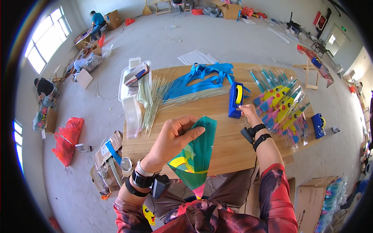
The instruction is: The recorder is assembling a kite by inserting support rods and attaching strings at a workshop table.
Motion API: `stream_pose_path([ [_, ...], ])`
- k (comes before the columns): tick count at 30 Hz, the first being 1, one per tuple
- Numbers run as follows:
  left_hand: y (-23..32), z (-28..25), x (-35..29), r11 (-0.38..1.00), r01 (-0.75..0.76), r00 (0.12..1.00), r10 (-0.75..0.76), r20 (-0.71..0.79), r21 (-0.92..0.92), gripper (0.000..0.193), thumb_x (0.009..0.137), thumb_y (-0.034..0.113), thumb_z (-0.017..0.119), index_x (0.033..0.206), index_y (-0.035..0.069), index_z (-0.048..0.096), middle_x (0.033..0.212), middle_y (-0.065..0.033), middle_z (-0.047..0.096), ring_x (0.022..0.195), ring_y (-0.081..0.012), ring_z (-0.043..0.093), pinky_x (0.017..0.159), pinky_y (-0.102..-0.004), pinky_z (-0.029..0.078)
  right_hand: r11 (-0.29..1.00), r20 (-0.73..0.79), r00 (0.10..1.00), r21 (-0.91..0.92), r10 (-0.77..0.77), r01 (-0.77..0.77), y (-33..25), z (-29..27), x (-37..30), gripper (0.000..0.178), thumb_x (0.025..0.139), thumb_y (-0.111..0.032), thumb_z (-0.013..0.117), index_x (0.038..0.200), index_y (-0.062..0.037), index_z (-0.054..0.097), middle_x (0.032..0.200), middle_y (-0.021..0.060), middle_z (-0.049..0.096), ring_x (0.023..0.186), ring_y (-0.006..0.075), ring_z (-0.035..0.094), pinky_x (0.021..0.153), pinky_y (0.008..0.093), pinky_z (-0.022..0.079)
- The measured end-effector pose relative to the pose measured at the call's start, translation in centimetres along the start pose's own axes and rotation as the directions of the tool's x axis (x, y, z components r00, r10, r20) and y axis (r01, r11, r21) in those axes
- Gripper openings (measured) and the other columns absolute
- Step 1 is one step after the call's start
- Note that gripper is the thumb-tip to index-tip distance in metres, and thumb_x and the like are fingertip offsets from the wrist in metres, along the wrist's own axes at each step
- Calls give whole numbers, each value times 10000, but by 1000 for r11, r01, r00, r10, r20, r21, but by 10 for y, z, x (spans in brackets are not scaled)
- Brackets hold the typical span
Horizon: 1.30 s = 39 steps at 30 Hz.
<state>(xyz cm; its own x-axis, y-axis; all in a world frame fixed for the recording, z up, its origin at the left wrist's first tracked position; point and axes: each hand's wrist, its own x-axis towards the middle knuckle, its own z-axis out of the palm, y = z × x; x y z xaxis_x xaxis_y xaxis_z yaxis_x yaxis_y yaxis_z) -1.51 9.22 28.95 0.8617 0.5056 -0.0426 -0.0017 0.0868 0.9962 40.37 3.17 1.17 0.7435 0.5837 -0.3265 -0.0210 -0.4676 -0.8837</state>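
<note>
My left hand (176,138) is closed, thumb on top, on a folded green triangular sheet (200,149) with yellow shapes and a pink tip. The sheet hangs point-down over the table's near edge and my lap. To the right, my right hand (250,112) pinches the tape end at the near end of a blue tape dispenser (233,108), which carries a yellow roll (239,94). The strip itself is too small to make out clearly. Both wrists wear black straps with small devices.
The wooden table (221,143) bears thin pale sticks (155,97), blue ribbons (202,79), a clear plastic bin (126,83), bagged yellow-and-teal items (281,103) and a second dispenser (318,126). Red bags (68,139) and boxes lie on the floor. Other people sit far left.
</note>
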Motion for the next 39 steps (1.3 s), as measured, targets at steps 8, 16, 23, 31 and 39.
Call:
stream_pose_path([
  [8, -5, 0, -1, 999, -15, 1000, 16, -19, 40, 201, 1007, 112, 683, 1157, -21, 680, 1007, -26, 743, 925, -74, 679, 855, -255, 543, 945, 132, 990, 328, -48, 2, 12, -8, -6, 177, 938, -190, 751, 894, -23, 716, 762, 6, 641, 665, 107, 585, 651, 269, 503],
  [16, -5, 6, 3, 999, -3, 1000, 4, -10, 44, 205, 1005, 108, 686, 1156, -31, 683, 995, -23, 735, 911, -66, 648, 846, -250, 527, 926, 46, 989, 361, -139, 114, 38, -1, -16, 178, 949, -173, 730, 996, -3, 709, 857, -16, 653, 794, 104, 618, 777, 248, 512],
  [23, -5, 5, 1, 999, -21, 999, 23, -39, 47, 192, 998, 93, 692, 1147, -29, 685, 985, -19, 731, 900, -63, 640, 833, -248, 515, 973, -253, 944, -140, -214, 183, 65, 33, -10, 217, 919, -213, 742, 845, -10, 719, 730, 29, 660, 684, 121, 585, 631, 333, 482],
  [31, -2, 3, -2, 999, 15, 997, -17, -71, -36, 227, 998, 97, 691, 1183, -34, 677, 1019, -24, 735, 945, -80, 662, 880, -258, 528, 957, -171, 954, 109, -248, 268, 67, 68, -63, 253, 963, -280, 707, 961, -29, 740, 882, -15, 706, 797, 108, 630, 737, 283, 498],
  [39, -7, -8, -12, 978, 46, 999, -43, 19, -201, 329, 1052, 199, 616, 1283, -35, 644, 1079, -5, 716, 975, -67, 648, 881, -260, 527, 631, 227, 635, 564, -739, 533, -215, 20, -300, 318, 1088, -268, 548, 1170, 0, 697, 1410, 135, 629, 1091, 114, 595, 777, 251, 475],
])
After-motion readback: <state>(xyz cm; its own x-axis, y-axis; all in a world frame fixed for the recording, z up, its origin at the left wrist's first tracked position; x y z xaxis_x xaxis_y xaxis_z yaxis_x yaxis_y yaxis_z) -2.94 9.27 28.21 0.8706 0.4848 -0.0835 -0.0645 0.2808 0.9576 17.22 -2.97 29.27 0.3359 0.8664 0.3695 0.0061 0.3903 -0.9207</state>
